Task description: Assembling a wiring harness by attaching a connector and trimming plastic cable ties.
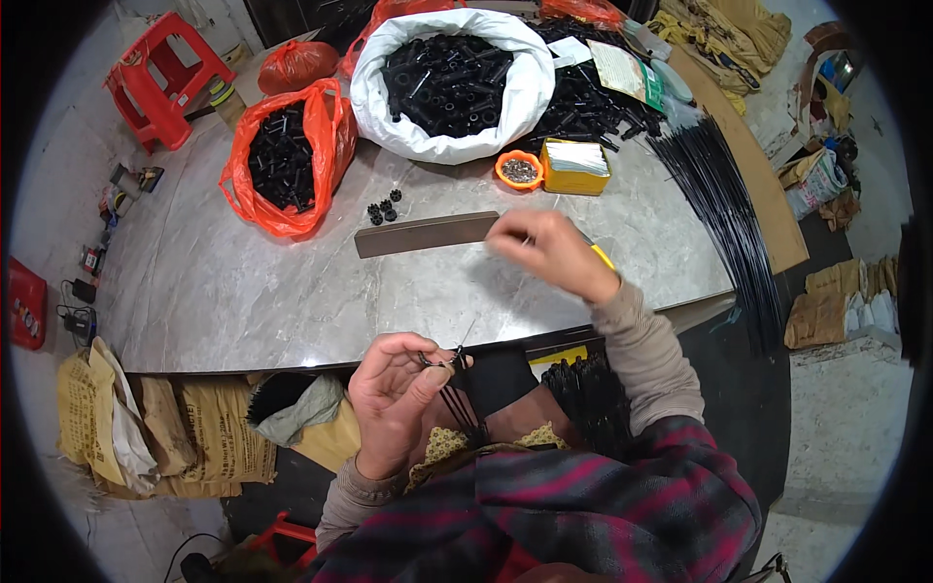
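At the table's near edge, my left hand [394, 389] pinches a small black piece [445, 361] between thumb and fingers. Several thin black rods [457, 403] hang down below it toward my lap. A fine wire-like strand [470, 328] rises from beside the piece. Over the table, my right hand [556, 253] has its thumb and fingers drawn together by the right end of a brown bar [428, 234]. Whatever those fingertips hold, if anything, is too small to see. Partly behind that hand lies a yellow-handled tool [602, 256].
Small black round parts [385, 208] stand beyond the bar. A white sack [374, 92] and a red bag [326, 209] hold black tubes. An orange bowl [520, 169] of small metal pieces adjoins a yellow box [575, 185]. Long black rods [724, 209] overhang the right edge.
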A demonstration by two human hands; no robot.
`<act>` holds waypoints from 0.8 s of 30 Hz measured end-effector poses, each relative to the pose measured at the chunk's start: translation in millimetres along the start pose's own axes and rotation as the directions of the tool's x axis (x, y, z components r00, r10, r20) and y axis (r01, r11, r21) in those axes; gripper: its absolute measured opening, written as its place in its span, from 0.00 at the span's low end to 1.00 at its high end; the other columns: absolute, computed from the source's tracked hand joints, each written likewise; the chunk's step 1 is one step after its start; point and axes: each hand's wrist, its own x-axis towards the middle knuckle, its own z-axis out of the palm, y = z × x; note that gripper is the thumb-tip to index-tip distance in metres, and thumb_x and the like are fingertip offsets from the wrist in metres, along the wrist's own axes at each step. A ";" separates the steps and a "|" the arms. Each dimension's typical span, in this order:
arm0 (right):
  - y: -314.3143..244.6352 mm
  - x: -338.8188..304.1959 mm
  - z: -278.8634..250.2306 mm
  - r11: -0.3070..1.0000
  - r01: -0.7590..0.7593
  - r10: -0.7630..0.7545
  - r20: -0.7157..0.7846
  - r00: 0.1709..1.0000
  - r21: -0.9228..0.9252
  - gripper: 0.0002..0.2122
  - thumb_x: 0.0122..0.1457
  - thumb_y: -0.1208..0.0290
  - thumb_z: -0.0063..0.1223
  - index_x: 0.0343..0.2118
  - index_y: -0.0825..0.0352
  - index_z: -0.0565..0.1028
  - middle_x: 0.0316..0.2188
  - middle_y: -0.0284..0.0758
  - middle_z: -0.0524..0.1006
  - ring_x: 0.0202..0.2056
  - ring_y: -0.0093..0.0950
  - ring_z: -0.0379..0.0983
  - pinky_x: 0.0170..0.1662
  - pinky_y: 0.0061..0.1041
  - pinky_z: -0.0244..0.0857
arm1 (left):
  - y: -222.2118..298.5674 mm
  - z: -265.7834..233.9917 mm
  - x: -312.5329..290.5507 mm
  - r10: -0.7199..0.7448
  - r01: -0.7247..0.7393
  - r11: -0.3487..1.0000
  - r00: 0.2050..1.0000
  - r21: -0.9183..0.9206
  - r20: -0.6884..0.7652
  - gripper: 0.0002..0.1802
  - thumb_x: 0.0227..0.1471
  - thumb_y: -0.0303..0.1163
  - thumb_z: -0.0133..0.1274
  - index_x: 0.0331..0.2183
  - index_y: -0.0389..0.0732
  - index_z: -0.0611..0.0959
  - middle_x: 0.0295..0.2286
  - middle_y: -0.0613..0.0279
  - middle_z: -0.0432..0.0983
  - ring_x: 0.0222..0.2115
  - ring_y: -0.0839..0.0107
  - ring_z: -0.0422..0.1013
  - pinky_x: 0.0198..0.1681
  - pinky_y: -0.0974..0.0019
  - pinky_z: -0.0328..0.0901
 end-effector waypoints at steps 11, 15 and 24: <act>109.3 69.8 -18.2 0.504 0.023 -0.070 -0.014 0.997 -0.864 0.03 0.51 0.70 0.58 0.28 0.60 0.81 0.28 0.30 0.74 0.38 0.31 0.67 0.41 0.34 0.54 | -2.2 -12.0 8.2 0.031 -0.032 0.999 0.995 0.010 0.094 0.16 0.54 0.14 0.54 0.45 0.31 0.73 0.37 0.55 0.76 0.41 0.69 0.75 0.49 0.66 0.69; 125.5 81.6 -9.8 0.462 0.040 -0.009 0.040 0.999 -0.886 0.03 0.51 0.70 0.58 0.27 0.60 0.81 0.28 0.31 0.74 0.38 0.31 0.67 0.42 0.35 0.54 | -3.6 -14.1 8.9 0.049 -0.048 0.999 0.994 -0.010 0.102 0.16 0.55 0.14 0.53 0.45 0.31 0.72 0.37 0.56 0.76 0.42 0.68 0.75 0.49 0.67 0.69; 122.4 79.3 -12.1 0.505 0.051 -0.136 -0.022 0.990 -0.862 0.04 0.48 0.71 0.60 0.27 0.62 0.80 0.29 0.31 0.76 0.38 0.32 0.69 0.42 0.37 0.54 | -1.2 -13.1 2.7 0.035 -0.035 0.999 0.994 -0.004 0.104 0.15 0.55 0.15 0.53 0.46 0.31 0.72 0.38 0.56 0.75 0.42 0.69 0.74 0.49 0.67 0.68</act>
